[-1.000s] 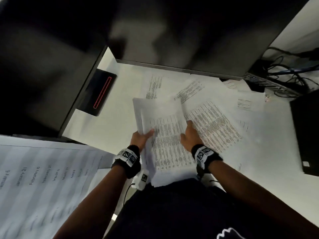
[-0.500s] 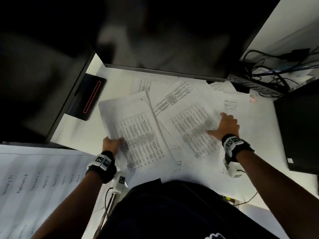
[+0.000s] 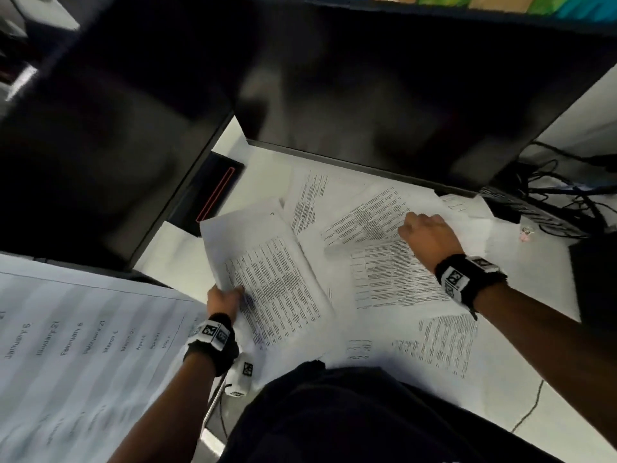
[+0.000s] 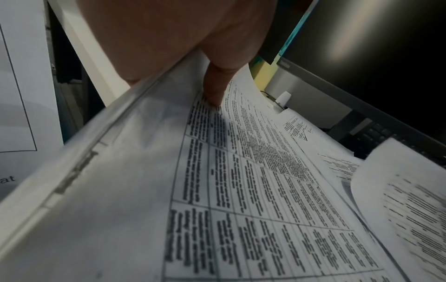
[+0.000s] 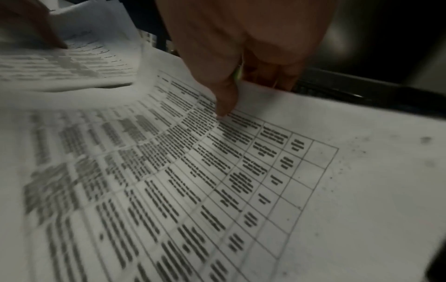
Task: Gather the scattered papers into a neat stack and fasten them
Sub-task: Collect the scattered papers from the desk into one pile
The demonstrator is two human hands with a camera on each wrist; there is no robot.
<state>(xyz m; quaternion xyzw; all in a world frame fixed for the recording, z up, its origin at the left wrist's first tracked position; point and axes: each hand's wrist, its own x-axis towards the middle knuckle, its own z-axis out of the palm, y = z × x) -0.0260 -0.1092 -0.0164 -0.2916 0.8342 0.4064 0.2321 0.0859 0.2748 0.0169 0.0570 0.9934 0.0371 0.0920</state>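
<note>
While the gathered bundle of white printed sheets (image 3: 267, 279) is pinched at its near corner by the left hand (image 3: 222, 300), it's best kept low over the white desk (image 3: 534, 295). Further out, a loose printed table sheet (image 3: 367, 215) is pinched by the right hand (image 3: 429, 237); it should be slid across gently, so nothing gets creased.

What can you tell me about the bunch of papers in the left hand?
The bunch of papers is several thin white sheets; the top one carries a printed table of dark text. The left hand pinches its near left corner, thumb on top. It is lifted and bowed above the white desk, overlapping other loose sheets.
</note>
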